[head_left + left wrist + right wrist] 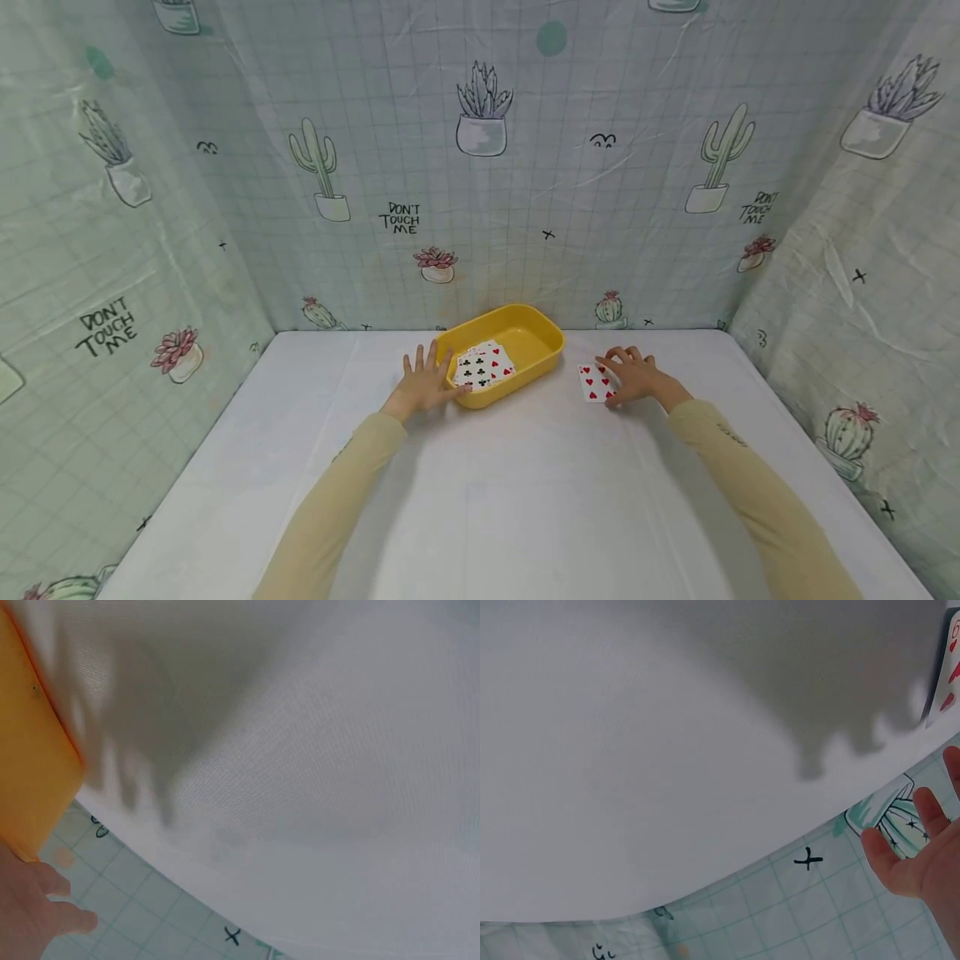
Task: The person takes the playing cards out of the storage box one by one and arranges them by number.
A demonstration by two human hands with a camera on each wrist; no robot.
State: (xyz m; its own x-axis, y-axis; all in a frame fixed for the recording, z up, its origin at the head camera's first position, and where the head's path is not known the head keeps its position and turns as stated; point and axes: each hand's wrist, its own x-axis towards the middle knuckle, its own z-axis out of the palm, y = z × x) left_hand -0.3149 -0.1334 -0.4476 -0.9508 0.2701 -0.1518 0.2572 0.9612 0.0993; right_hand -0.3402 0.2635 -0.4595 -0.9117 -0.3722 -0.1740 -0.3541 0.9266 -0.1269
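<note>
A hearts card [591,382] is just to the right of the yellow tray [528,337], on or barely above the white table [525,500], pinched by its edges between the thumb and a curved finger of the right hand [637,380]. The left hand [422,388], fingers spread, is at the tray's left end, thumb over the rim beside overlapping face-up cards [480,364], while a cactus-print cloth [525,192] hangs behind

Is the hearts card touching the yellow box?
Apart. The head view shows it: a strip of white table lies between the hearts card and the yellow box.
</note>
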